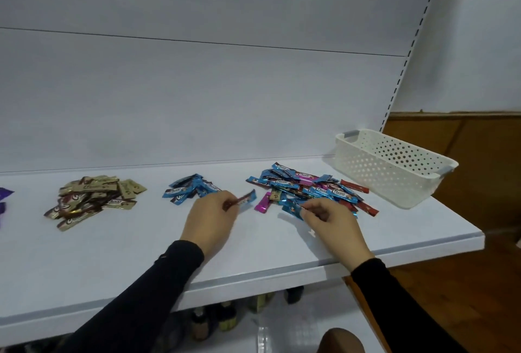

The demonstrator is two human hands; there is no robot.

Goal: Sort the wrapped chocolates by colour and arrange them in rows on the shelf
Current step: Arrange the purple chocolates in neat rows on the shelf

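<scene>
Purple chocolates (4,197) cut off left

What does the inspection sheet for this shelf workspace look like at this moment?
Surface: white shelf, mostly bare at the front.
Job's things: gold pile; blue pile; mixed pile of blue, pink and red; purple wrappers at the left edge.
Clutter: white basket at the right end, contents hidden.
Grippers: left hand pinches a red chocolate; right hand pinches a blue chocolate.
Cables: nothing seen.
Surroundings: white back panel; bottles below; wooden floor.
</scene>
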